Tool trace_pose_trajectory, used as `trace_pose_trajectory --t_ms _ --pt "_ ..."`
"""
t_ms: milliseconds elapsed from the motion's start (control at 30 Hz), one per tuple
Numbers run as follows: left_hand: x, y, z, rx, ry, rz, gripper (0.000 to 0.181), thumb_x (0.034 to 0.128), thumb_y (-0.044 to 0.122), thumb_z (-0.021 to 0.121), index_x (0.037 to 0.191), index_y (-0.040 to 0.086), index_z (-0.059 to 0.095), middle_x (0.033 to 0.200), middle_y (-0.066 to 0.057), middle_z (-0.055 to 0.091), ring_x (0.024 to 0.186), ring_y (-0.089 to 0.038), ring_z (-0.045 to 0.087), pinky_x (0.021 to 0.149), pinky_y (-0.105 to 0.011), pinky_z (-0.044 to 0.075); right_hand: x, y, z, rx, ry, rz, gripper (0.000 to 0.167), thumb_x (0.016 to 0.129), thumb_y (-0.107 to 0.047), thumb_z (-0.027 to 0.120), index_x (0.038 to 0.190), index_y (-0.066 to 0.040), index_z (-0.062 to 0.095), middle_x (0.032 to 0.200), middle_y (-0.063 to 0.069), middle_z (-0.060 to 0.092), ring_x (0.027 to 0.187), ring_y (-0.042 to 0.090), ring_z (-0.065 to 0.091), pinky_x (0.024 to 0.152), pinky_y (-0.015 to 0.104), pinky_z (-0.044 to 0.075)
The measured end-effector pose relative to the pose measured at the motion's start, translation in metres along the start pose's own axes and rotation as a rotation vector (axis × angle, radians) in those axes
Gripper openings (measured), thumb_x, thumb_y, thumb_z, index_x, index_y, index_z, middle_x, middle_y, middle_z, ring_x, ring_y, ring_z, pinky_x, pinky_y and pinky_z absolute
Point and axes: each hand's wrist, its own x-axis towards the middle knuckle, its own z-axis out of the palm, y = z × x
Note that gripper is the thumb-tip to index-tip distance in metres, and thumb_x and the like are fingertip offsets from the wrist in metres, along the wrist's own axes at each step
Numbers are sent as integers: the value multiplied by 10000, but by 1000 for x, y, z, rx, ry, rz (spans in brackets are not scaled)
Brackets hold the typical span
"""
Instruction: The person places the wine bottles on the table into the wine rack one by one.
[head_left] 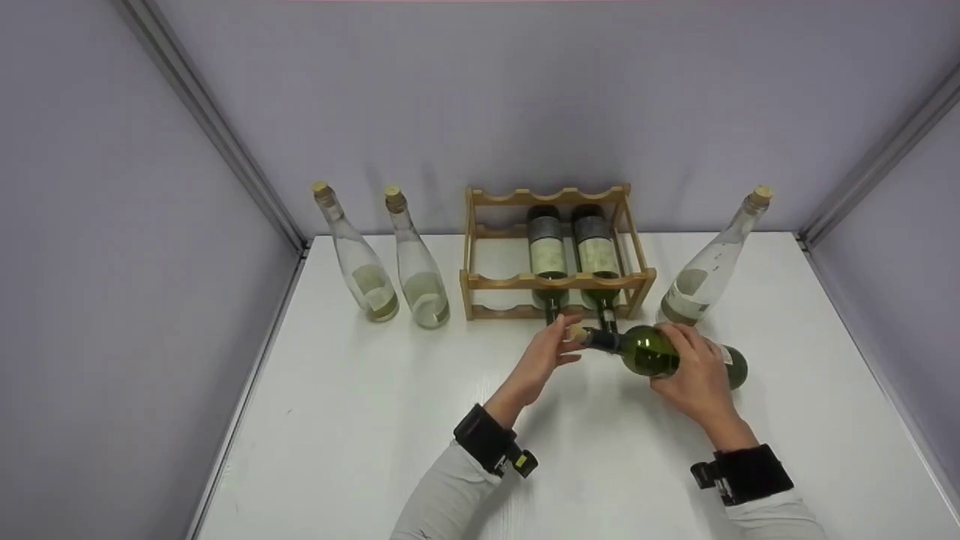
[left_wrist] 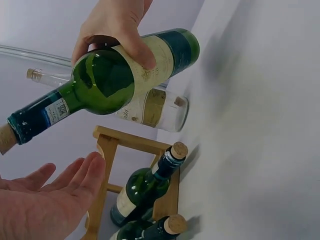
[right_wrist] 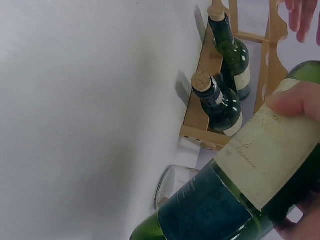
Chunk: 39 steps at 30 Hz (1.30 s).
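A green wine bottle with a cork in its neck lies tilted in my right hand, which grips it around the body. In the right wrist view, my thumb presses on the cream label. My left hand is beside the corked end, fingers extended and holding nothing. From the left wrist, its palm shows apart from the bottle neck. Just behind both hands, a wooden wine rack holds two green wine bottles, lying with their corked necks toward me.
Two clear corked bottles stand left of the rack on the white table. Another clear bottle stands to its right, close behind my right hand. Grey panels enclose the table at the back and sides.
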Motion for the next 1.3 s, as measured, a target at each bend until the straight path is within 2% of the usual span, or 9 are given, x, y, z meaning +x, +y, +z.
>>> trace_pose_trajectory --t_ms 233,367,467,567,733,900,967,1133,1300 --pt "-2 -4 0 -10 -17 -4 556 1068 404 366 1401 -28 472 1304 -210 555 1133 -291 605 905 -409 520 -1 -6 5 -99 -95 -55 823 483 46 837 1258 -100 599 1208 210 561 1082 448 536 960 600 355" --pt "-2 -10 -2 23 -22 -69 394 1033 259 521 1258 -55 594 1084 -178 657 914 -311 697 774 -391 572 -2 -8 6 -138 -147 -88 838 488 27 848 1269 -134 588 1215 205 554 1101 421 532 981 589 340" --pt "-2 -16 -3 80 -31 -124 265 1003 139 565 1144 -65 658 982 -131 648 765 -302 715 672 -376 586 -3 -9 6 -172 -170 -128 840 484 14 848 1267 -151 589 1215 209 555 1105 404 536 992 574 332" --pt "-4 -19 -4 222 -67 -157 209 985 116 578 1076 -28 700 914 -102 650 619 -219 685 574 -344 578 -5 -9 7 -205 -187 -184 840 476 -9 852 1263 -161 600 1212 216 563 1100 393 553 1002 561 336" --pt "-7 -21 -5 560 -195 -138 260 989 275 594 967 54 729 781 -118 696 428 -105 494 418 -270 448 -7 -12 11 -225 -213 -256 817 499 -23 843 1267 -172 609 1196 212 568 1078 390 573 1002 551 350" --pt "-11 -26 -6 727 -282 -122 430 999 383 568 956 -24 698 659 -15 628 442 -84 456 416 -235 397 -9 -17 17 -212 -223 -314 803 490 -6 821 1253 -175 634 1161 187 577 1043 373 587 970 550 380" --pt "-14 -29 -7 740 -274 -121 447 993 402 573 956 -24 703 623 12 589 466 -93 478 430 -234 404 -9 -19 19 -206 -229 -335 811 483 -6 822 1253 -176 634 1154 180 579 1041 367 586 964 547 386" --pt "-21 -35 -6 688 -177 -123 374 942 455 635 916 99 744 642 -44 621 532 -146 552 452 -240 423 -10 -20 21 -201 -253 -357 817 498 15 830 1262 -177 612 1166 172 577 1050 361 576 965 536 387" --pt "-29 -35 -6 686 -125 -93 364 930 455 650 831 123 759 561 31 562 479 -91 490 437 -227 386 -12 -22 21 -154 -293 -342 831 517 18 872 1279 -159 591 1197 171 564 1084 366 555 984 540 374"
